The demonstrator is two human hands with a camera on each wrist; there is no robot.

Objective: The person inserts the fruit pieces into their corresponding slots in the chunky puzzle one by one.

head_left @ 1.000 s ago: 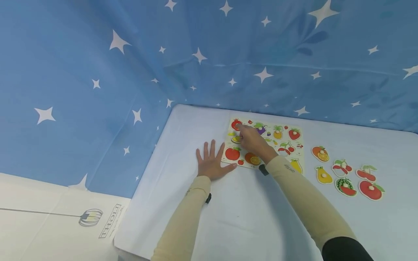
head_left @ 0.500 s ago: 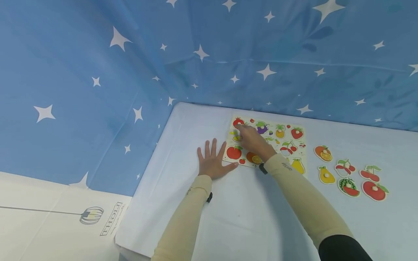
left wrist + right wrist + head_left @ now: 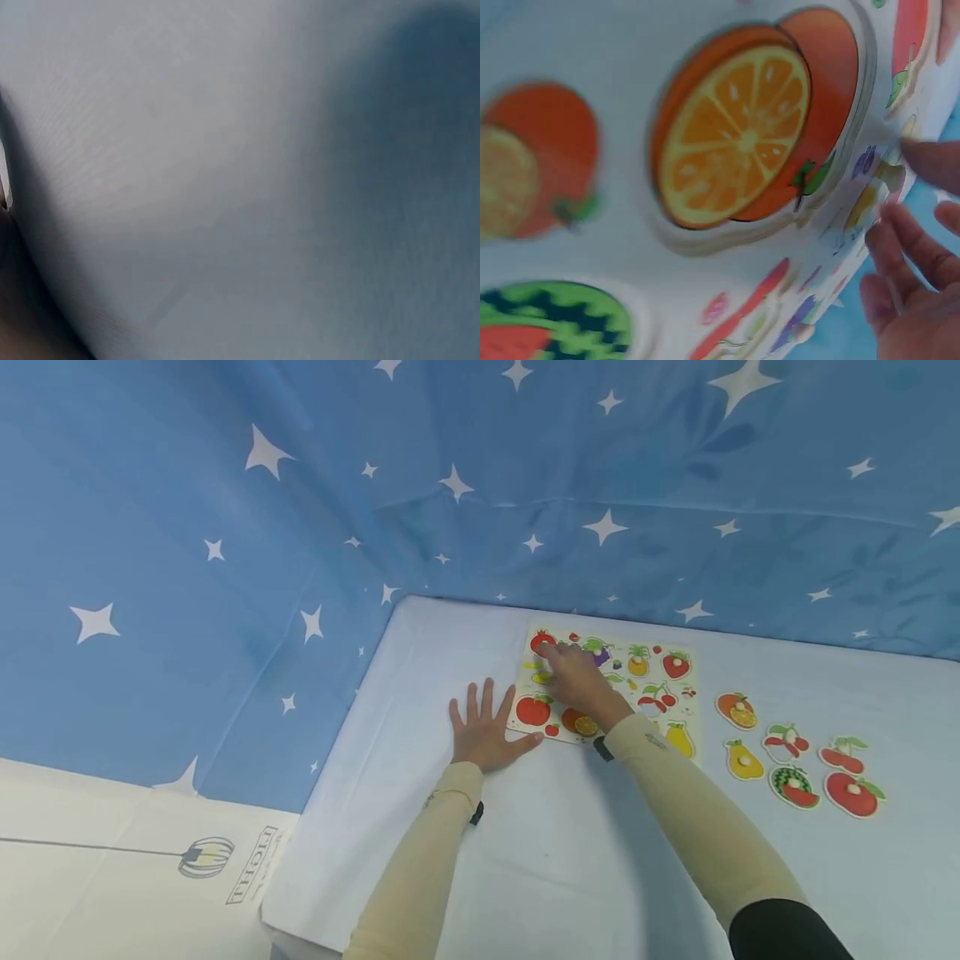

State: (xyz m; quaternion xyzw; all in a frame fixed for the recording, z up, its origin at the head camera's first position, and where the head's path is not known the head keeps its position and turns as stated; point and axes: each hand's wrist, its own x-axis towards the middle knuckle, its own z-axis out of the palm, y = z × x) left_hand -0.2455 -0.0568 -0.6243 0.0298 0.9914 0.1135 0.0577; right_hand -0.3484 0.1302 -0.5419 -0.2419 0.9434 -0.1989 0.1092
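In the head view my left hand (image 3: 483, 739) lies flat on the white table with its fingers spread, its thumb by the lower left corner of a fruit puzzle board (image 3: 517, 724). My right hand (image 3: 577, 681) is over the board's upper left part. In the right wrist view, the right thumb and fingers (image 3: 900, 262) are around the small knob (image 3: 890, 176) of a yellow fruit puzzle piece (image 3: 864, 206). A red pomegranate picture (image 3: 542, 639) shows just beyond the index finger. The right hand and forearm hide part of the board. The left wrist view shows mostly blurred tabletop.
Right of the board lie several loose knobbed pieces, among them an orange (image 3: 737, 711), a pear (image 3: 744, 762), a watermelon (image 3: 793, 787) and a red apple-like one (image 3: 851, 795). A blue star-patterned curtain (image 3: 480, 552) borders the table (image 3: 555, 860) at back and left.
The yellow piece under the right hand, which looked raised and tilted a second ago, now looks flatter on the board. The left hand stays in place; the head view shifts slightly.
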